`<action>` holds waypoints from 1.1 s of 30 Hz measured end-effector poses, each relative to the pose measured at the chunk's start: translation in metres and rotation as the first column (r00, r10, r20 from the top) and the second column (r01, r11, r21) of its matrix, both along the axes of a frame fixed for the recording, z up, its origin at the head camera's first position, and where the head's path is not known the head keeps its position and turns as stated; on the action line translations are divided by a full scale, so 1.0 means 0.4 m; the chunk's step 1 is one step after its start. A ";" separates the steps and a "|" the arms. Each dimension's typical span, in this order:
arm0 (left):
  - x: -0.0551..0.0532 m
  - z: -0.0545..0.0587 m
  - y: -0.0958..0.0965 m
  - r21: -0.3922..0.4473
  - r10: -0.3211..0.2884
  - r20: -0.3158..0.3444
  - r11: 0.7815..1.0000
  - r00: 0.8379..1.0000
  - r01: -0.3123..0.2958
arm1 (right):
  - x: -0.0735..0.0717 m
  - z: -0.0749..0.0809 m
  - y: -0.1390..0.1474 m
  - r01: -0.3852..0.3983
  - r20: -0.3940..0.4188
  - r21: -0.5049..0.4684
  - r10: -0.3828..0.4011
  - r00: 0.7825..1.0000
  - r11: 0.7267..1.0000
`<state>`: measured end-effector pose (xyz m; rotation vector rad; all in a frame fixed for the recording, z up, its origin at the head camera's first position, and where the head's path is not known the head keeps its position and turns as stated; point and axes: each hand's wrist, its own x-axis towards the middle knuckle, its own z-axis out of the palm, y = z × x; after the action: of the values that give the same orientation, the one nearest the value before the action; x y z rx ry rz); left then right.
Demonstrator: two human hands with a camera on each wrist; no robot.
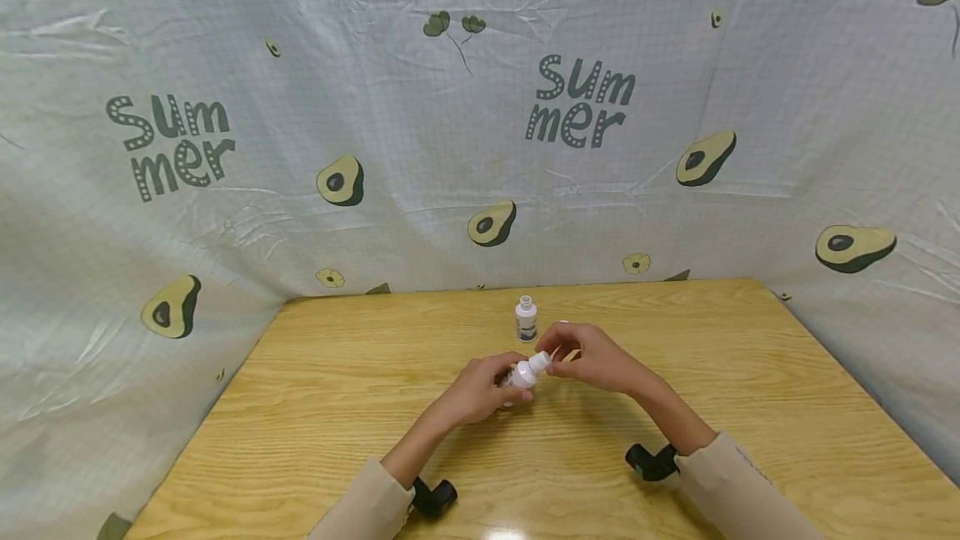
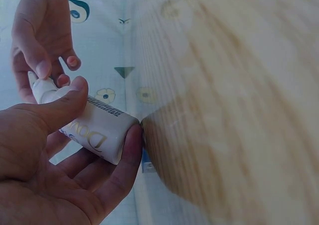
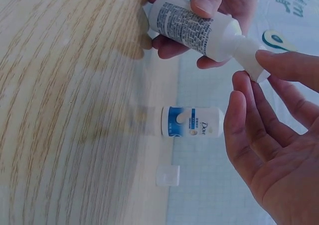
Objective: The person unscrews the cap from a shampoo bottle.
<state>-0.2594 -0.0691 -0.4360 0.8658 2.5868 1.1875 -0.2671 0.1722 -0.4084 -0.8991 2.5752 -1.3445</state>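
Note:
My left hand (image 1: 480,390) grips a small white Dove bottle (image 1: 521,376), thumb on one side and fingers round the other. The bottle is tilted, its neck up toward the right, its base close to the tabletop in the left wrist view. On its neck sits a white cap (image 3: 252,60). My right hand (image 1: 596,358) pinches that cap between thumb and fingertips. Behind both hands, a second white bottle (image 1: 527,323) stands upright with a bare threaded neck; the right wrist view shows its blue-and-white label.
A loose white cap (image 3: 168,175) rests on the wooden table (image 1: 337,407) beside the standing bottle, mostly behind my right hand in the head view. A pale curtain (image 1: 420,148) with avocado prints hangs along the table's back edge and sides.

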 end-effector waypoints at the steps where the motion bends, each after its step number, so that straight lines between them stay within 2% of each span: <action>1: 0.001 0.000 0.000 0.000 0.001 0.001 1.000 1.000 -0.001 | 0.000 0.000 0.000 -0.001 0.000 -0.001 0.001 1.000 1.000; 33: 0.002 -0.001 0.003 0.017 0.010 0.024 1.000 1.000 -0.010 | -0.001 0.007 0.018 0.001 0.002 -0.024 -0.001 1.000 1.000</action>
<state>-0.2587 -0.0677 -0.4364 0.8375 2.5689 1.2169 -0.2675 0.1794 -0.4055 -0.8993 2.5636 -1.3793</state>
